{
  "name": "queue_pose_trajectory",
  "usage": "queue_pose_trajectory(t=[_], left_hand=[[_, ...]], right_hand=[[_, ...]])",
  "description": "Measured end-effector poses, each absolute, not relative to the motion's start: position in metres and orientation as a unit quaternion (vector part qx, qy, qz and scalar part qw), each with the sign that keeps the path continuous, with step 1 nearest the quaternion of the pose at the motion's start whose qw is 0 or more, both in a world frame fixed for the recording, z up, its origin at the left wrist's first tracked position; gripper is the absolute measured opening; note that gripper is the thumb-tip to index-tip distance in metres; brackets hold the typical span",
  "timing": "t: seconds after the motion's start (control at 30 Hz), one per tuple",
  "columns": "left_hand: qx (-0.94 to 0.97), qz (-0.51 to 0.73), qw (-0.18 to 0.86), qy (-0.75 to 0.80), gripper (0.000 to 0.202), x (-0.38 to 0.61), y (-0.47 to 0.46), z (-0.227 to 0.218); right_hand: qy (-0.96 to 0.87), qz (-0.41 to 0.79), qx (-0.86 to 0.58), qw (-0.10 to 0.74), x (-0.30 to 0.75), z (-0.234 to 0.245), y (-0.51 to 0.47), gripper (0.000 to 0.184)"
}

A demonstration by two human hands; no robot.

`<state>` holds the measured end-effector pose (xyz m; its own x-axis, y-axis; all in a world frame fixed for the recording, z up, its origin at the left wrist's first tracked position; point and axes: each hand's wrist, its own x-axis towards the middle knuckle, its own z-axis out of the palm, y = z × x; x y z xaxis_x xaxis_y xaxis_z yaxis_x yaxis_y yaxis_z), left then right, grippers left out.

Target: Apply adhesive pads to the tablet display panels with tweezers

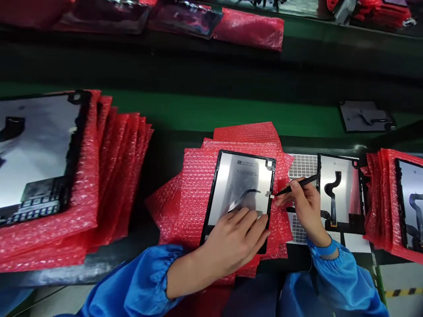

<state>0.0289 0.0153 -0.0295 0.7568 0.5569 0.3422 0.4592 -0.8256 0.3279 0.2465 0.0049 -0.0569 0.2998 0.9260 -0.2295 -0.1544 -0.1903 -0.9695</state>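
A tablet screen panel [231, 180], silver-backed with a black frame, lies tilted on a stack of red bubble-wrap sleeves [198, 176]. My left hand [236, 233] rests across its lower part, fingers apart and slightly bent, covering some of the back. A dark curved flex cable shows just above those fingers. In my right hand [306, 204] is a pair of black tweezers [309, 180]. Their tip is at a small pale tab [269, 194] on the panel's right edge; I cannot tell whether they grip it.
Right of my right hand, another screen panel [345, 185] lies on a white grid sheet [302, 165]. More panels on red sleeves stand at the far right [386, 198] and left [122, 176]. One panel [365, 115] lies on the green surface behind. Wrapped panels line the shelf above.
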Motion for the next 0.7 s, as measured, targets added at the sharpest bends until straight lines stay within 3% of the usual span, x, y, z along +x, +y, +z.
queue_pose_trajectory(t=[0.07, 0.17, 0.3, 0.47, 0.7], left_hand=[[0.908, 0.278, 0.129, 0.286, 0.012, 0.018, 0.026, -0.028], [0.834, 0.341, 0.118, 0.417, 0.018, -0.003, 0.046, -0.033], [0.750, 0.266, 0.180, 0.579, 0.031, -0.026, 0.069, -0.053], [0.690, 0.293, 0.356, 0.558, 0.031, -0.033, 0.068, -0.067], [0.622, 0.296, 0.489, 0.535, 0.032, -0.035, 0.066, -0.062]], right_hand=[[-0.332, 0.493, -0.591, 0.544, 0.244, -0.050, 0.012, 0.035], [-0.337, 0.489, -0.590, 0.547, 0.241, -0.039, 0.019, 0.034], [-0.346, 0.490, -0.582, 0.549, 0.230, -0.027, 0.030, 0.033], [-0.358, 0.524, -0.574, 0.518, 0.200, -0.016, 0.047, 0.033], [-0.351, 0.559, -0.579, 0.479, 0.158, -0.027, 0.062, 0.035]])
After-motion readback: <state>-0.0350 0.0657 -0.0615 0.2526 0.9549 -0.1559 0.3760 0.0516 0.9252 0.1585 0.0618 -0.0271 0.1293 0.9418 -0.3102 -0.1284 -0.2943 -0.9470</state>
